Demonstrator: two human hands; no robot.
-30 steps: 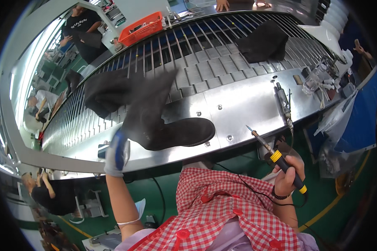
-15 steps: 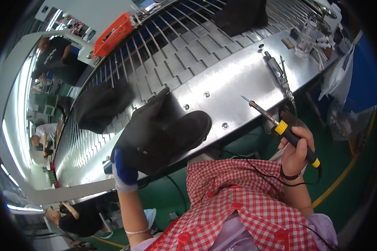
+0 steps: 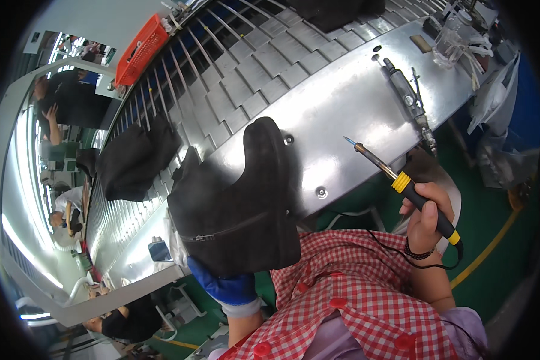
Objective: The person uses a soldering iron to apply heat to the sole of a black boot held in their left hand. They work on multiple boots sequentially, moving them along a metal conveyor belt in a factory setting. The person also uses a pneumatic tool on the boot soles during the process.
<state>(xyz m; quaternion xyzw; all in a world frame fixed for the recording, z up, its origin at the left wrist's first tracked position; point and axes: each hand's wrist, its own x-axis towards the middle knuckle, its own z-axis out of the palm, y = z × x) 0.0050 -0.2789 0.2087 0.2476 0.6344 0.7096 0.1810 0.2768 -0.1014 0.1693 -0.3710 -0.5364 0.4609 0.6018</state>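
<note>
A black ankle boot (image 3: 240,210) with a side zip is held up over the near edge of the metal worktop (image 3: 342,129). My left hand (image 3: 228,289), in a blue and white glove, grips it from below; most of those fingers are hidden behind the boot. Bare, my right hand (image 3: 426,219) is closed round the black and yellow handle of a soldering iron (image 3: 423,201). Its thin metal tip points up and to the left, apart from the boot. A dark cord runs from the handle's end across the apron.
A slatted conveyor (image 3: 246,75) lies beyond the worktop, carrying another black boot (image 3: 135,159) at left and a dark item (image 3: 342,12) at the far side. An air tool (image 3: 408,99) rests on the right. An orange basket (image 3: 141,51) stands far left. Other people work at left.
My left hand has turned the boot from lying sideways to sole toward the right, its zipped side now showing. That hand came nearer and rightward. The soldering iron has barely moved.
</note>
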